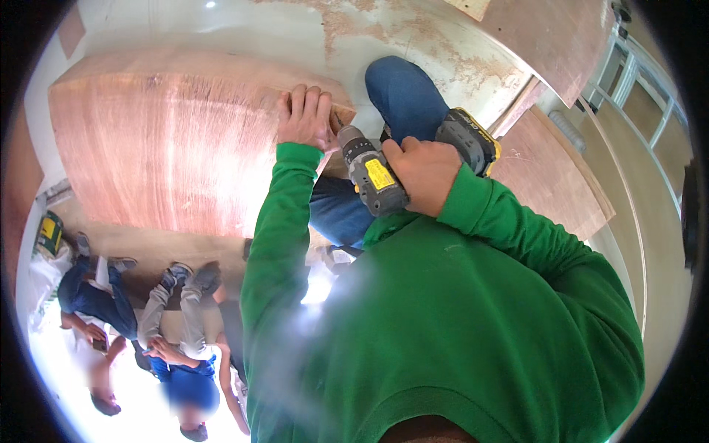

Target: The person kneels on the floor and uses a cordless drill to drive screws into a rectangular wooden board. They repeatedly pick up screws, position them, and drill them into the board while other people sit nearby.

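My right hand (428,173) grips a cordless drill (377,181), a black and grey tool with a yellow label and a battery pack at its base. The drill's chuck points at the right end of a reddish plywood box or panel (162,148). A short bit or screw shows just ahead of the chuck; its exact contact with the wood is hard to make out. My left hand (304,118) lies over the top right corner of the plywood, fingers stretched across its edge, close beside the chuck.
My knee (402,85) in blue trousers is beside the panel. Other plywood sheets (546,170) lie at right, near a metal ladder (635,81). Several people (177,347) sit at lower left, near a green and yellow container (50,232). Sawdust marks the pale surface behind.
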{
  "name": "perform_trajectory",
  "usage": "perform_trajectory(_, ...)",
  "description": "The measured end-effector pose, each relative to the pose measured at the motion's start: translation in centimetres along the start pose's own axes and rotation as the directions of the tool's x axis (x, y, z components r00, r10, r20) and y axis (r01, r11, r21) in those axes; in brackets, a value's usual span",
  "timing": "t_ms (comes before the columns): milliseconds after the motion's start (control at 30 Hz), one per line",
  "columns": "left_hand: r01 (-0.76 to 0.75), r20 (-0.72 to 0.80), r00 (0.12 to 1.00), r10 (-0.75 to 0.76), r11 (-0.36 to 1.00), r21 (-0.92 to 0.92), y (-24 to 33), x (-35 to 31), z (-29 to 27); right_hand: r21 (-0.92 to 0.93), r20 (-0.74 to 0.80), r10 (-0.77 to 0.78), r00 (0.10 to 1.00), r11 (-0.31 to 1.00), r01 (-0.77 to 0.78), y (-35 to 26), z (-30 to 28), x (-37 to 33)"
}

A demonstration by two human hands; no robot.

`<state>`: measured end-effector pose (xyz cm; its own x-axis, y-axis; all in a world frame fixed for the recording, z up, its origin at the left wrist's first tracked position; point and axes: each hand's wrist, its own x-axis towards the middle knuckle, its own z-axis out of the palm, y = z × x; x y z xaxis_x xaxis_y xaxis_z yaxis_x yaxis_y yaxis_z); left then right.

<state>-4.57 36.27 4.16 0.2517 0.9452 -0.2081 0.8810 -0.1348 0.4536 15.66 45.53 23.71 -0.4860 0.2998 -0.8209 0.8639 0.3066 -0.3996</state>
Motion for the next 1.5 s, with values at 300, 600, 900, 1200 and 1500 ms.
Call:
perform_trajectory(300,0.012,0.236,0.971,-0.036,0.995,0.103,0.0,0.2,-0.4,-0.003,0.016,-0.02,1.0,1.0,0.02,0.2,-0.4,0.4)
perform_trajectory(600,-0.003,0.126,0.992,-0.004,0.998,0.055,-0.1,0.5,-1.0,-0.025,-0.028,-0.033,0.999,0.999,0.032,-0.5,-0.8,0.6)
perform_trajectory(900,-0.046,-0.001,0.999,0.047,0.994,0.094,-0.3,0.1,-0.3,-0.002,0.053,-0.006,0.999,1.0,0.006,-0.8,-1.9,1.0)
perform_trajectory(1200,-0.029,-0.006,1.0,0.029,0.999,0.032,-0.3,0.2,-0.6,-0.042,0.063,-0.002,0.998,0.999,0.005,-0.5,-1.4,1.3)
perform_trajectory(1500,-0.023,-0.016,1.0,0.023,1.0,-0.003,-0.4,0.2,-0.5,-0.057,0.07,-0.011,0.997,0.998,0.015,-0.5,-1.6,1.4)
